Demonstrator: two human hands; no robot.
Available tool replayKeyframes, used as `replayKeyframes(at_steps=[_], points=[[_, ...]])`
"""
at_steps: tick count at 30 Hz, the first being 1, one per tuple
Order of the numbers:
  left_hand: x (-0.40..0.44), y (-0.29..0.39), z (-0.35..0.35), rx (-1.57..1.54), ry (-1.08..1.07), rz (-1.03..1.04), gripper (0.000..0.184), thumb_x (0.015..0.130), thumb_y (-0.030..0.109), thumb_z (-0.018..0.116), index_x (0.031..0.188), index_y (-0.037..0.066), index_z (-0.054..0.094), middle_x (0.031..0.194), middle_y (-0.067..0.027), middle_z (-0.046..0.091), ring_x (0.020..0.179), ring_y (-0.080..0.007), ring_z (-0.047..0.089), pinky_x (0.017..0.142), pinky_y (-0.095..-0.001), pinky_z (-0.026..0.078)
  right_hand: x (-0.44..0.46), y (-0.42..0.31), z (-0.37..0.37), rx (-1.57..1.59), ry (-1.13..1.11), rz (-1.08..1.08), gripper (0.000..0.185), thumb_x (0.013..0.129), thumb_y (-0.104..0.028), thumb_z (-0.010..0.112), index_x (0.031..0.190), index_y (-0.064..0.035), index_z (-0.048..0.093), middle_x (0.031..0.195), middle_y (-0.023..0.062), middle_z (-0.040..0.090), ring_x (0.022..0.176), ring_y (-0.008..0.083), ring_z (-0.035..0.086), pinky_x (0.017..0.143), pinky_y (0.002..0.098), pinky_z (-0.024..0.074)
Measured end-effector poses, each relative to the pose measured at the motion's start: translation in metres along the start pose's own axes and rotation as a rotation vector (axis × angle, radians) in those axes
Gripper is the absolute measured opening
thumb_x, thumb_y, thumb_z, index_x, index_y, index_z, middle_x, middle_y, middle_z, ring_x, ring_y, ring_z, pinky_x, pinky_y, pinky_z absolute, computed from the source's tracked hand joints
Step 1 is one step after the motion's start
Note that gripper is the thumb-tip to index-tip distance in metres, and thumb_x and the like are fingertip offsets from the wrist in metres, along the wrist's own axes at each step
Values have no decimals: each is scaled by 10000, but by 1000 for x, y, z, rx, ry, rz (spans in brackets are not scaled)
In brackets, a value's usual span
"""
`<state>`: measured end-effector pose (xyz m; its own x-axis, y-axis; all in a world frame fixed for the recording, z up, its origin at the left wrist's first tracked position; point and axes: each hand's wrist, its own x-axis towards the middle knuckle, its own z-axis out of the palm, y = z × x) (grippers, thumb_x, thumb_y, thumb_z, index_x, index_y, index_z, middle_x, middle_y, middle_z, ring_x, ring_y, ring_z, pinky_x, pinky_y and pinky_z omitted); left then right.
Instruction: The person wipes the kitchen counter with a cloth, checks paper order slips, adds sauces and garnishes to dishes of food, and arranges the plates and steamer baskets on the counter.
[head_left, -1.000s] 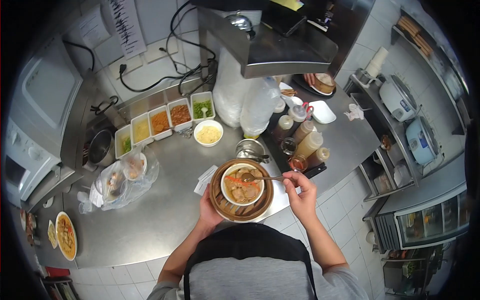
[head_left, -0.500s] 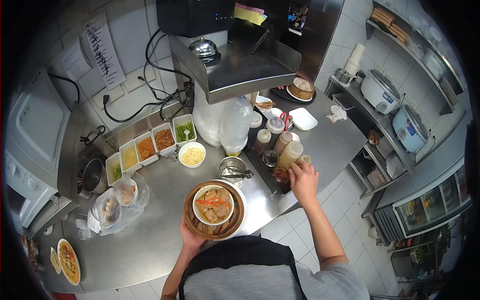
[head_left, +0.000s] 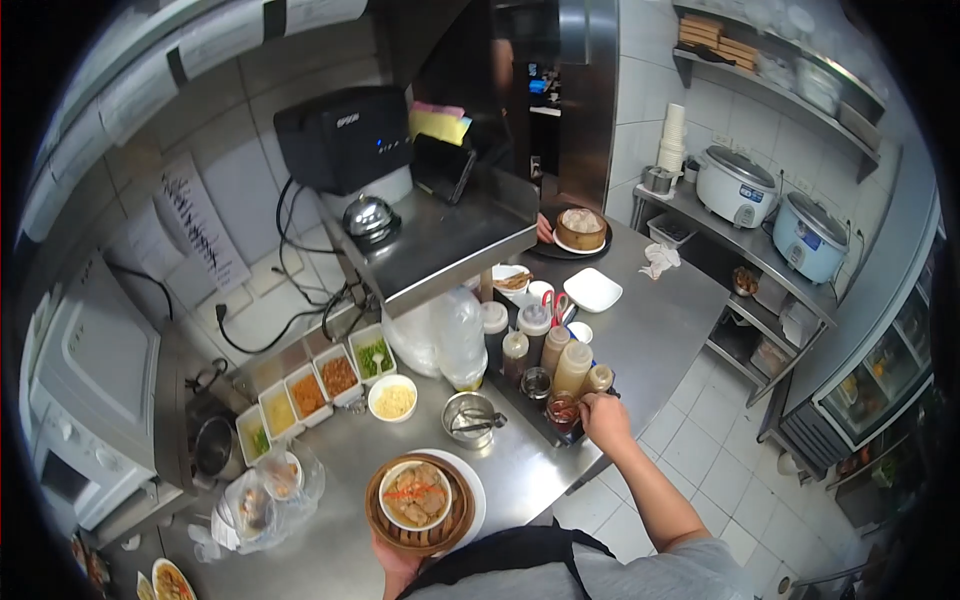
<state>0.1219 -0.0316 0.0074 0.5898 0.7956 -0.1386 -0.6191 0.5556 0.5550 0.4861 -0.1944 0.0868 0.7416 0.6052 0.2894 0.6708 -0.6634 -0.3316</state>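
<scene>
My left hand [head_left: 398, 562] grips the lower left edge of a round bamboo steamer [head_left: 458, 525]. A white bowl [head_left: 447, 512] in it holds meat pieces topped with red strips [head_left: 413, 492]. Partly under the steamer is a white plate [head_left: 476, 490]. My right hand [head_left: 606, 418] has its fingers closed together at the near right end of a black bottle caddy [head_left: 530, 418]. They are right beside a glass jar of red sauce [head_left: 562, 410] and a squeeze bottle [head_left: 598, 379]. What the fingertips hold, if anything, is hidden.
Toppings fill several white containers [head_left: 308, 396] at the back left. Nearby stand a bowl of chopped garlic-like bits [head_left: 393, 399] and a metal pot with tongs [head_left: 470, 420]. A metal shelf [head_left: 450, 255] overhangs the counter. Another person's hand [head_left: 545, 228] is beside a second steamer [head_left: 580, 232].
The view has tilted upward, so the counter sits lower in it. My right hand stays at the caddy's end, its fingers drawn closer together. Another person's hand shows more by the far steamer.
</scene>
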Motion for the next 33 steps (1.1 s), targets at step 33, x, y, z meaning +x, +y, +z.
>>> replayKeyframes(at_steps=[33], points=[[2, -9, 41, 724, 232, 238, 497, 949, 366, 388, 1278, -5, 426, 1270, -182, 485, 1159, -286, 487, 979, -425, 416, 58, -46, 6, -33, 10, -490, 86, 687, -51, 581, 763, -49, 622, 760, 87, 570, 783, 264, 616, 628, 381, 507]])
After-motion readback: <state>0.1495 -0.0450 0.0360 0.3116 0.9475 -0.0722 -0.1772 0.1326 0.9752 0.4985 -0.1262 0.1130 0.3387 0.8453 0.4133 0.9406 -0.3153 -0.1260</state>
